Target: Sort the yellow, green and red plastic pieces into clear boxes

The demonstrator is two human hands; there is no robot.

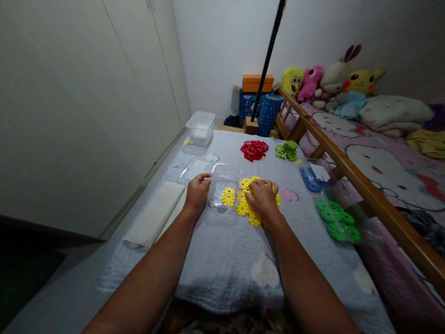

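Apparently we are at the filling step: one yellow disc (228, 196) lies in the clear box (225, 174), and the yellow pile (245, 204) spreads just to its right on the cloth-covered tabletop (225, 260). Our left hand (198, 192) pinches the box's left rim between thumb and fingers. Our right hand (263, 198) is over the pile, fingers half curled; we cannot tell whether it grips anything. The next move seems to call for lifting discs left over the rim.
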